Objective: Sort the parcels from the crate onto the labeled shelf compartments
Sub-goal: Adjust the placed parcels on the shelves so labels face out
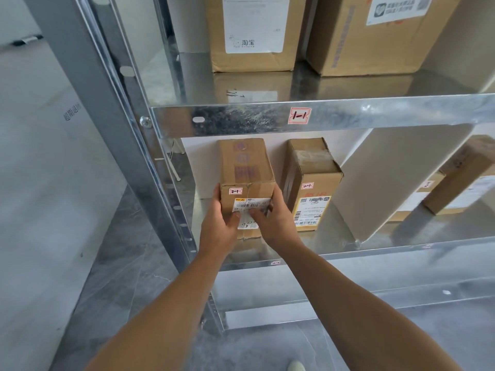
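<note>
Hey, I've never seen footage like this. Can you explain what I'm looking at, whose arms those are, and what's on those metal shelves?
No machine here. This is one picture from a camera worn on a person's head, looking down, so the two arms are the wearer's own. The left hand and right hand grip a cardboard parcel by its sides; its sticker reads 2-1. It is inside a metal shelf, under the tag reading 1-1. Beside it stands a second parcel with a similar sticker, then a white divider with more boxes beyond. On the level above sit a labelled carton and a wider carton.
</note>
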`<action>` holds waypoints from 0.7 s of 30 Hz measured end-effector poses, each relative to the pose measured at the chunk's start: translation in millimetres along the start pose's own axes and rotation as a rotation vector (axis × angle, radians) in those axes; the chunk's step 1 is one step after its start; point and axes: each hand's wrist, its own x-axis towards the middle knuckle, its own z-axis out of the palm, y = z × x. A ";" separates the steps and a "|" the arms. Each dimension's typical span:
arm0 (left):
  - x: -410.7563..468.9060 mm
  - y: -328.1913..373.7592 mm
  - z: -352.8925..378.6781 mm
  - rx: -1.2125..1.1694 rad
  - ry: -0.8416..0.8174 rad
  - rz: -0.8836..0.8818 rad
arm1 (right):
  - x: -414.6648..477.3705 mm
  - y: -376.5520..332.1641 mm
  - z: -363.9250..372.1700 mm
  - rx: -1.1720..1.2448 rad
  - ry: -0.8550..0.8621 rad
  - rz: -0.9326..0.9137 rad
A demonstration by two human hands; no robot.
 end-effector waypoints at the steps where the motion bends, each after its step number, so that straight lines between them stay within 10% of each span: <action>1: -1.7 -0.4 -0.3 -0.009 0.006 -0.005 | -1.3 0.2 0.5 0.010 0.002 0.005; 13: -40.9 -18.1 5.3 -0.066 0.075 -0.192 | -27.9 5.5 -7.0 0.017 0.016 0.070; 21: -53.5 -14.9 19.8 -0.015 -0.015 -0.002 | -48.1 9.7 -25.9 -0.032 0.056 0.006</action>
